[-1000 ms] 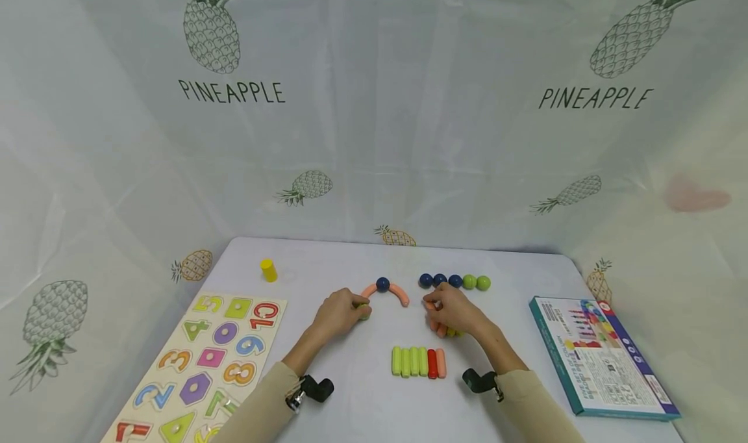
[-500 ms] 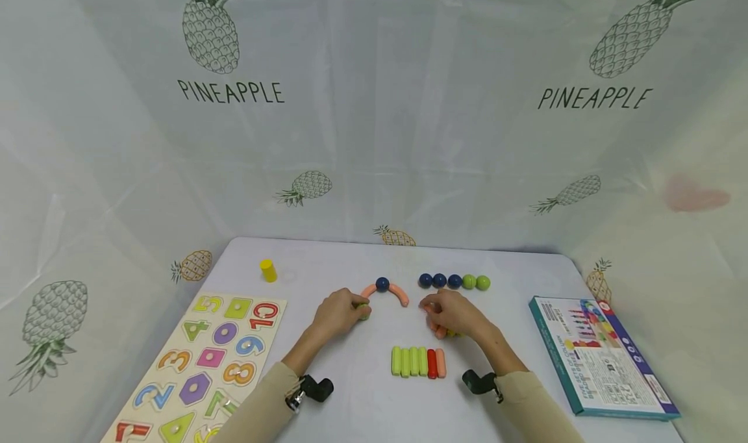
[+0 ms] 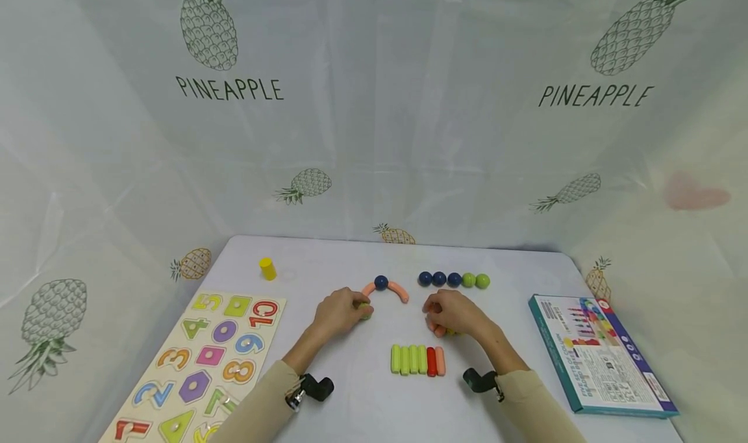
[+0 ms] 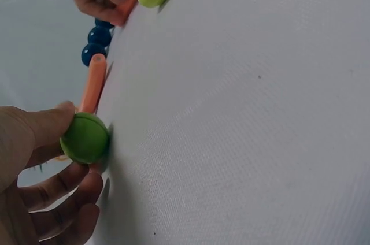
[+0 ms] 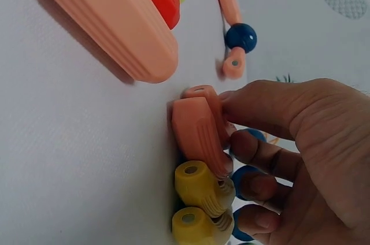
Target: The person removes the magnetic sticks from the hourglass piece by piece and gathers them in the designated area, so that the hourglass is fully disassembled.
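My left hand (image 3: 339, 312) pinches a green ball (image 4: 85, 139) between thumb and finger, at the left end of an arch. That arch has a blue ball (image 3: 381, 282) between two curved orange sticks (image 3: 400, 292). My right hand (image 3: 454, 310) holds the far curved orange stick (image 5: 203, 92) of a short row, thumb and forefinger at its side. Beside it stand another curved orange stick (image 5: 196, 126) and yellow curved sticks (image 5: 199, 184). Metal discs show in the ends of some sticks. The right hand covers part of this row in the head view.
Blue balls (image 3: 439, 278) and green balls (image 3: 475, 280) line up behind the right hand. Straight green, red and orange sticks (image 3: 413, 360) lie in front. A yellow cylinder (image 3: 267, 269) and a number puzzle board (image 3: 204, 358) are leftward; a box (image 3: 604, 355) lies rightward.
The orange stick at my right fingertips, visible earlier in the head view, is now mostly hidden there as the fingers shifted slightly. My left hand stays on the green ball.
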